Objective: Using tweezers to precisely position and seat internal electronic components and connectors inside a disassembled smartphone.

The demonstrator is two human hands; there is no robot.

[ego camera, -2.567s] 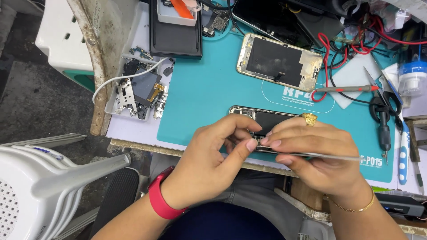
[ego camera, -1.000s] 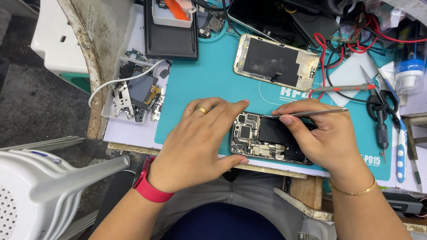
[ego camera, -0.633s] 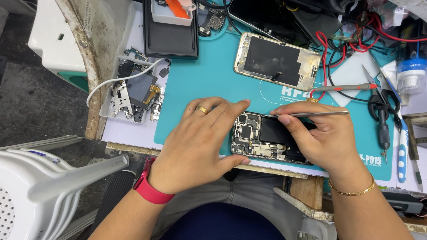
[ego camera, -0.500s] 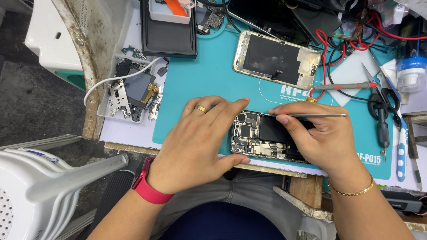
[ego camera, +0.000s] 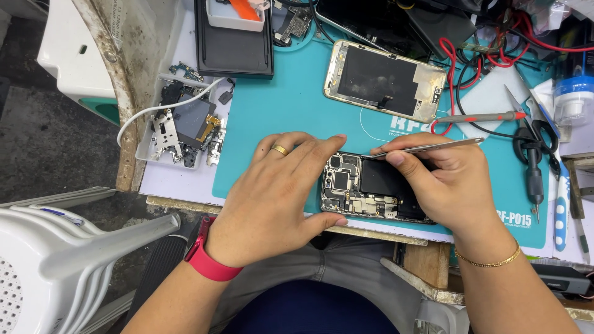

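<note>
On the teal mat, fingers pinch slim metal tweezers.

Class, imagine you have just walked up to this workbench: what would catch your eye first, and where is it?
First, the opened phone at the front edge of the teal mat, its circuit boards bare. The left hand steadies its left end, while the right hand holds metal tweezers with the tips at the phone's top edge. Behind them lies a second phone, and a tangle of red wires fills the far right corner.
</note>
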